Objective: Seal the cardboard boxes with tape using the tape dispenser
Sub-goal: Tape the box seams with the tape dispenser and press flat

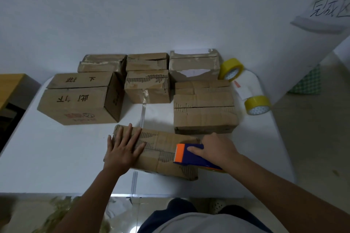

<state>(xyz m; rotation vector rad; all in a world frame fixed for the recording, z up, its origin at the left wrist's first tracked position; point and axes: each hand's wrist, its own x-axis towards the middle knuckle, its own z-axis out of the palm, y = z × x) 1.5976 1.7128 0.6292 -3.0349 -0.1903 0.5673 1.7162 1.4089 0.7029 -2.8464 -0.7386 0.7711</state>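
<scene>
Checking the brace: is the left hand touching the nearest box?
Touching. Head view shows the left hand lying flat, fingers spread, on top of the nearest box.

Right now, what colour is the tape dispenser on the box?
Dark blue with an orange front, seen in the head view: the tape dispenser, gripped by the right hand.

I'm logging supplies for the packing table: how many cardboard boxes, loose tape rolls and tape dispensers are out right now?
Cardboard boxes: 7, one under the left hand
Loose yellow tape rolls: 2
Tape dispensers: 1, in the right hand
Total: 10
</scene>
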